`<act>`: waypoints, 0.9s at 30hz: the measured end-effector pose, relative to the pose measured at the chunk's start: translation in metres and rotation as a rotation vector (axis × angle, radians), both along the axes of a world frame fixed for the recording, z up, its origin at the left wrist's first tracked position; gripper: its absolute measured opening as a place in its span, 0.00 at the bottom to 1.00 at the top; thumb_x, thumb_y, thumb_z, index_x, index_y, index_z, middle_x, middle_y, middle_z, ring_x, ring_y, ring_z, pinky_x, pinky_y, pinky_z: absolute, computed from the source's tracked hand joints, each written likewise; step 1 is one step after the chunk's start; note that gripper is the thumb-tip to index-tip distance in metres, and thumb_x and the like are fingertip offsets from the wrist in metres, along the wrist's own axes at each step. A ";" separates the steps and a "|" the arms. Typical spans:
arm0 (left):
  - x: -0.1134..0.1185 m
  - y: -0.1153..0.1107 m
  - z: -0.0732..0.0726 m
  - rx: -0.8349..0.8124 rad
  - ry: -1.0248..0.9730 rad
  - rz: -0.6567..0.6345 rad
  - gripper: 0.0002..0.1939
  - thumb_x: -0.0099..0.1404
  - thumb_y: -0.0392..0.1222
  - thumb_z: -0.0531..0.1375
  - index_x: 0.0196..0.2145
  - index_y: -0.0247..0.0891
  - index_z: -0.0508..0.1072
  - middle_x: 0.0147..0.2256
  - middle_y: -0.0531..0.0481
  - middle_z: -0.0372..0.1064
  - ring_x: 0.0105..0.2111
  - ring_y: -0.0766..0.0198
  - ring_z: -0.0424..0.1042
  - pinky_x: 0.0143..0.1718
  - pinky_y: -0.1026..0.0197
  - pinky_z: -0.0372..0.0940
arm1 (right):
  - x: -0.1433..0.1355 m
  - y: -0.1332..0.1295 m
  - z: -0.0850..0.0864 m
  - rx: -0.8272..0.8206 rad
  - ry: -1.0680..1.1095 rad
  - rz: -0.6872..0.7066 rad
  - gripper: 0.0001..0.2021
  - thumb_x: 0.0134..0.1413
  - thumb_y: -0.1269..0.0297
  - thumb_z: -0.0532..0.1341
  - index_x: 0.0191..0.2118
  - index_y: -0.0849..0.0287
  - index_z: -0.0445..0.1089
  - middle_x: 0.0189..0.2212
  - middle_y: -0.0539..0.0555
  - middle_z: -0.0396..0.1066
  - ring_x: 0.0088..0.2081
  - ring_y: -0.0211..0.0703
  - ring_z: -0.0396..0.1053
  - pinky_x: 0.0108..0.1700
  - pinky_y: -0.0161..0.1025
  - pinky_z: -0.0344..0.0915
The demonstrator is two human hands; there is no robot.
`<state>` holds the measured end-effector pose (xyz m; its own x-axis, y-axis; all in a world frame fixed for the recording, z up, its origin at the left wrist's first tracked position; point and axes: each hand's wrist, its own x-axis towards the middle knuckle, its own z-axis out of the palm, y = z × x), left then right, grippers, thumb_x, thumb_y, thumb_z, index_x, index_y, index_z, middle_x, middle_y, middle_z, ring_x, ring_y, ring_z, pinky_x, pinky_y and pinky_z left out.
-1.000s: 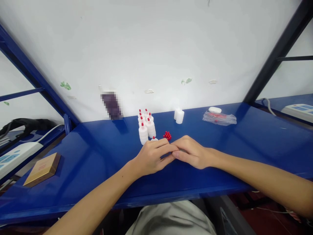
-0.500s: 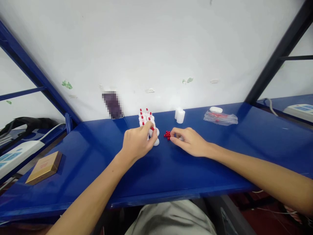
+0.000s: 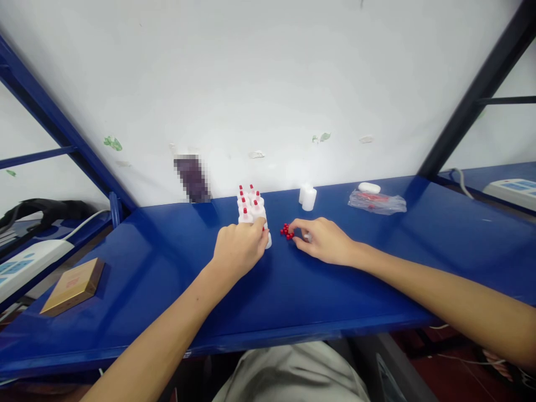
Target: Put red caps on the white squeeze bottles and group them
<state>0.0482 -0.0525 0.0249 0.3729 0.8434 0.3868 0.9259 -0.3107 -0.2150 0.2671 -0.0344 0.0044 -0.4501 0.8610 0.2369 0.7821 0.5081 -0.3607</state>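
Several white bottles with red tips [image 3: 245, 214] stand grouped near the middle of the blue table. At the group's front right, my left hand [image 3: 243, 245] pinches a small red cap on a white bottle [image 3: 268, 240]. My right hand [image 3: 320, 240] is at the small pile of red caps [image 3: 286, 230], its thumb and forefinger curved and apart at the pile's right side. Something small and whitish [image 3: 308, 237] shows inside the curl of my right hand; its shape is mostly hidden.
Two white containers [image 3: 309, 199] stand behind my right hand. Farther right lie a clear plastic bag with red pieces [image 3: 377, 202] and a white oval object [image 3: 369, 187]. A gold box [image 3: 73, 286] lies at the left, near a white power strip [image 3: 36, 262].
My left hand has shifted slightly right and down at the bottles. My right thumb and forefinger have spread a little at the red caps.
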 end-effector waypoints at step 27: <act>0.006 -0.005 -0.014 0.219 -0.225 -0.582 0.15 0.72 0.41 0.53 0.54 0.40 0.70 0.38 0.50 0.74 0.30 0.69 0.72 0.28 0.67 0.63 | -0.004 0.001 0.004 -0.872 1.018 0.320 0.11 0.50 0.60 0.68 0.34 0.62 0.69 0.13 0.41 0.56 0.16 0.30 0.53 0.21 0.32 0.51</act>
<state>0.0538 -0.0572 0.0111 0.6346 0.4216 0.6477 0.6494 -0.7453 -0.1512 0.2626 -0.0337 0.0079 -0.6101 0.7921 0.0199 -0.1232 -0.0700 -0.9899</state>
